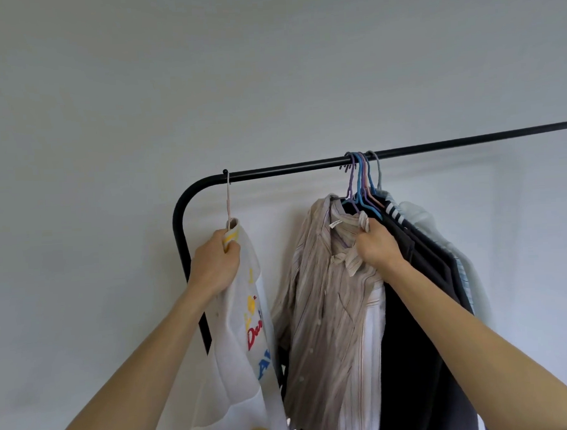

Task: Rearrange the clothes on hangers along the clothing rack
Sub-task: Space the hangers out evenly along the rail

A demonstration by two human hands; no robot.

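A black clothing rack point(273, 171) runs across the view, its rail bending down at the left corner. A white T-shirt point(245, 332) with coloured lettering hangs from a pale hanger hooked at the rail's left end. My left hand point(214, 264) grips this shirt at its yellow-trimmed collar. To the right hangs a beige striped shirt point(326, 311) on a purple hanger. My right hand point(375, 246) grips its collar and hanger shoulder. Behind it, several hangers point(364, 177) are bunched together and carry dark garments point(416, 323) and a pale one.
A plain pale wall point(268, 67) is behind the rack. The rail point(485, 137) continues bare to the right of the bunched hangers. A stretch of bare rail lies between the white T-shirt and the bunch.
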